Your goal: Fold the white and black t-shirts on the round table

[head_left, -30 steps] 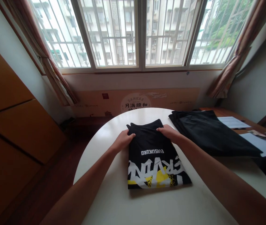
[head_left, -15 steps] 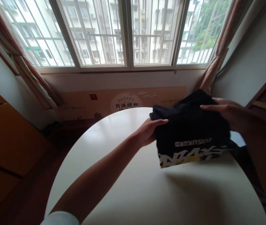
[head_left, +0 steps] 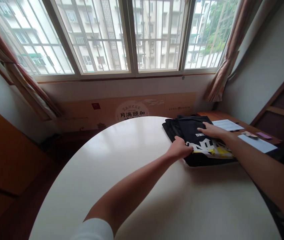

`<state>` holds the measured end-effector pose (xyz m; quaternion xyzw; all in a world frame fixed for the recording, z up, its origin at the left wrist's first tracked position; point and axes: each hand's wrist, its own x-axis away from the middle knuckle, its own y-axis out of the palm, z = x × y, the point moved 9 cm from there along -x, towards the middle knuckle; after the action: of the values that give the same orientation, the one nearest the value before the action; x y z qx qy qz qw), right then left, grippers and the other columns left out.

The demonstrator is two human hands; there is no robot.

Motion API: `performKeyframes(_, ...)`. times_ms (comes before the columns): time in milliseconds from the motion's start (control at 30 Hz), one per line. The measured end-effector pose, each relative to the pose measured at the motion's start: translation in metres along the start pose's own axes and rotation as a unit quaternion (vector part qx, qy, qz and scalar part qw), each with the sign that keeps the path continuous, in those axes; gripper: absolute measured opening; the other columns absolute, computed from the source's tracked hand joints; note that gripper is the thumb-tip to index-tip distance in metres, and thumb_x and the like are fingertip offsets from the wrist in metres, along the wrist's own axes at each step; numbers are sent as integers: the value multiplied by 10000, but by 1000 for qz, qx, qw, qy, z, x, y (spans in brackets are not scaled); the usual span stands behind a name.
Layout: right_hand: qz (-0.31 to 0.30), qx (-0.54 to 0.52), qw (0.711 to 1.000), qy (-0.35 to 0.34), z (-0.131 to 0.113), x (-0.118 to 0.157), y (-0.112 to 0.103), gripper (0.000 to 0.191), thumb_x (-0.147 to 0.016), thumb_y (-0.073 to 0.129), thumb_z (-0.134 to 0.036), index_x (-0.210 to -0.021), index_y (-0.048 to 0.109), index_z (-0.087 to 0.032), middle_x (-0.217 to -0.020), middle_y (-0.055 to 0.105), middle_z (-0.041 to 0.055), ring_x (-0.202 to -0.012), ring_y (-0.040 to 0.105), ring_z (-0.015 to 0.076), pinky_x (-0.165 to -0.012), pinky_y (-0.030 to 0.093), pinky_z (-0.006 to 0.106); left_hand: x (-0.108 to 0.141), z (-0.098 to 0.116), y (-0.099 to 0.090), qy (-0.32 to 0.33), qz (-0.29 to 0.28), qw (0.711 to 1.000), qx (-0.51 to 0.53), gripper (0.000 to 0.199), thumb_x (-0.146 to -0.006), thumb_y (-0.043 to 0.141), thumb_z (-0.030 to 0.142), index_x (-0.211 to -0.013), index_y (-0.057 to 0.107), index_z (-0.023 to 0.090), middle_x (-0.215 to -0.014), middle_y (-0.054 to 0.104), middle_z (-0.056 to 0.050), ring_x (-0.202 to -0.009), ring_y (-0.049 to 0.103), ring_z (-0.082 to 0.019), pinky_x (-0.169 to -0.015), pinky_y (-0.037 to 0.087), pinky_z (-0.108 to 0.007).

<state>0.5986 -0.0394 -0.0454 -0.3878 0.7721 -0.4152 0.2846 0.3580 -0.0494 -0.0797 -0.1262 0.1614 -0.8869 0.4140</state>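
A folded black T-shirt [head_left: 190, 128] with white lettering and a yellow-and-white print lies on the far right of the round white table [head_left: 132, 146]. Beneath it, more folded dark cloth [head_left: 168, 128] sticks out at the left and front. My left hand [head_left: 182, 148] pinches the shirt's near left edge, fingers closed. Across its upper right part rests my right hand [head_left: 210, 130], thumb and fingers apart on the fabric. My right forearm hides the right end of the shirt.
Beyond the table's right side stands a brown wooden surface [head_left: 208, 116] bearing papers [head_left: 228, 125] and a pink slip [head_left: 264, 135]. A dark-panelled chair back [head_left: 282, 100] is at the right. Behind the table, a printed cardboard panel [head_left: 179, 100] leans under the barred window.
The T-shirt, held up above the table before, has come down onto the dark cloth. My right hand has moved from gripping its upper corner to lying on it.
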Motion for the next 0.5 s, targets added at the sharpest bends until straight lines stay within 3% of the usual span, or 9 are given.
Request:
performKeyframes(67, -14, 29, 999, 13, 0, 6, 19, 624, -1005, 592, -427, -1489, 565, -35, -1591, 471, 341, -1503, 416, 518, -1189, 246, 768, 27, -5, 9, 15, -4, 995, -100, 641, -814, 735, 281, -1356, 477, 53, -1154, 726, -242, -1068, 708, -380, -818, 545, -395)
performKeyframes(133, -13, 50, 999, 2, -13, 20, 24, 655, -1045, 482, -451, -1558, 487, -43, -1675, 366, 303, -1568, 298, 503, -1208, 139, 791, 53, -4, 11, 50, -19, 983, -177, 508, -881, 663, 310, -1320, 507, 106, -1097, 741, -186, -971, 721, -335, -790, 539, -389)
performKeyframes(233, -11, 45, 993, -108, -67, 66, 29, 618, -1041, 471, -455, -1545, 505, -99, -1650, 462, 219, -1560, 373, 366, -1282, 222, 570, 97, -4, -5, 166, -49, 946, -273, 177, -958, 542, 291, -1093, 598, 190, -1046, 731, -116, -934, 702, -274, -798, 522, -363)
performKeyframes(300, 13, 0, 963, -269, -124, 124, 35, 460, -1034, 457, -394, -1368, 639, -136, -1415, 678, 190, -1357, 596, 311, -1164, 407, 425, 127, -16, -29, 218, -70, 912, -341, 116, -984, 495, 262, -958, 595, 207, -999, 715, -85, -894, 684, -237, -793, 510, -341)
performKeyframes(367, -3, -32, 928, -371, -167, 186, 55, 331, -1059, 412, -370, -1077, 700, -208, -1099, 773, 119, -1027, 706, 263, -915, 492, 360, 151, -37, -59, 219, -76, 885, -404, 167, -1010, 468, 256, -886, 571, 210, -928, 697, -68, -833, 662, -216, -784, 503, -338)
performKeyframes(433, -71, 7, 913, -402, -191, 234, 94, 322, -1060, 423, -325, -829, 630, -241, -782, 721, 45, -704, 651, 209, -674, 396, 330, 168, -56, -89, 194, -57, 869, -452, 206, -1027, 452, 250, -850, 551, 212, -886, 684, -63, -811, 647, -214, -792, 501, -348)
performKeyframes(500, -105, 46, 899, -423, -203, 266, 126, 297, -1025, 464, -259, -748, 569, -241, -678, 677, 18, -596, 596, 184, -615, 287, 344, 180, -66, -108, 178, -34, 858, -480, 204, -1028, 459, 244, -845, 544, 214, -890, 684, -64, -825, 640, -220, -806, 499, -360)
